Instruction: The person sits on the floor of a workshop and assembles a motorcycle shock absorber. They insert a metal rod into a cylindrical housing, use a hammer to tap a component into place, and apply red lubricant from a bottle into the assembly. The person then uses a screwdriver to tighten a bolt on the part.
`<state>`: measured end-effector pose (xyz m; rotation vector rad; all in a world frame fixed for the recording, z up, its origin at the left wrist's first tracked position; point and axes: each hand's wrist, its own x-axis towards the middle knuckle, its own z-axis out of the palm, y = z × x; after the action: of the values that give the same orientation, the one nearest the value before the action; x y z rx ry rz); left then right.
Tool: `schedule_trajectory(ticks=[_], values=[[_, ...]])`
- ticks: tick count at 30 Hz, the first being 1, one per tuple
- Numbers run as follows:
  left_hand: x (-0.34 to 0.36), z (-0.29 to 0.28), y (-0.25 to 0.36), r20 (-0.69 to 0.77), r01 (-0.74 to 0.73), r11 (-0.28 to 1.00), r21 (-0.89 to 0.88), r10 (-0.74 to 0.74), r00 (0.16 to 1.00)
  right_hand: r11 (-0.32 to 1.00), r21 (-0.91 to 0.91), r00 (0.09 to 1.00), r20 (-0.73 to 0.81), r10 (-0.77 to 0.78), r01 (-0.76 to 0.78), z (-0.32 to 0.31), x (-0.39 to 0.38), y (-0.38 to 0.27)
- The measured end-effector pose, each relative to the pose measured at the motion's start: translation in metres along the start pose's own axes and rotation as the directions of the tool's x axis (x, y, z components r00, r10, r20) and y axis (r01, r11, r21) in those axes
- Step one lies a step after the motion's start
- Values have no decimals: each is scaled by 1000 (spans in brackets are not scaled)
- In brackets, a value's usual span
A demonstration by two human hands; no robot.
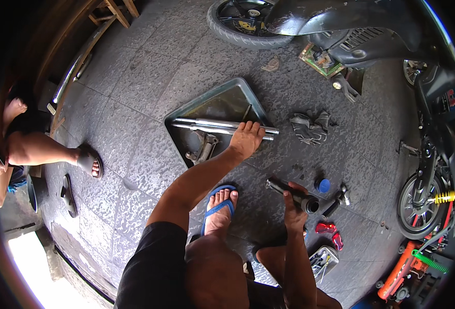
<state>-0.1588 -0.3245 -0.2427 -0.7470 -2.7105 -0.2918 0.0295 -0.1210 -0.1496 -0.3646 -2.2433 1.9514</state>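
A square dark tray [245, 85] lies on the floor ahead of me. Two chrome fork tubes [201, 123] rest across it side by side, their right ends passing over its edge. My left hand [247, 139] is closed over these tubes near their right ends, its palm hiding part of them. Inside the tray, below the tubes, sits a grey metal fork part [205, 149]. Closer to me on the right, my right hand [294, 206] grips a dark fork leg [284, 190], tilted, with its round open end facing me.
Right of the tray lie grey work gloves [310, 127], a blue cap [322, 185], a hammer [345, 194], red pieces [326, 228] and a small tool bin [324, 262]. A motorcycle wheel [248, 23] stands beyond. Another person's sandalled foot [90, 162] is at left; an orange jack [396, 270] lies lower right.
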Motion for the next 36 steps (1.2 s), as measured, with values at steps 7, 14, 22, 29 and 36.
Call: schedule_trajectory(ticks=[7,14,22,29,36], values=[[13,-27,-13,24,-21,991,-134,24,999,998,-42,999,-10,-35,35,-1,-1,4],[35,-180,-47,-65,405,805,-433,-476,877,999,-31,999,-23,-27,26,8,-4,0],[63,-404,-18,-291,-304,91,-948,-635,715,999,-1,995,-86,42,-42,5,-5,-6],[62,-455,4,-305,-408,-313,-857,-329,894,994,-111,997,-76,-13,4,18,-7,-4],[76,-445,63,-281,-322,-383,-866,-160,946,977,-197,994,-68,-90,75,19,-12,-10]])
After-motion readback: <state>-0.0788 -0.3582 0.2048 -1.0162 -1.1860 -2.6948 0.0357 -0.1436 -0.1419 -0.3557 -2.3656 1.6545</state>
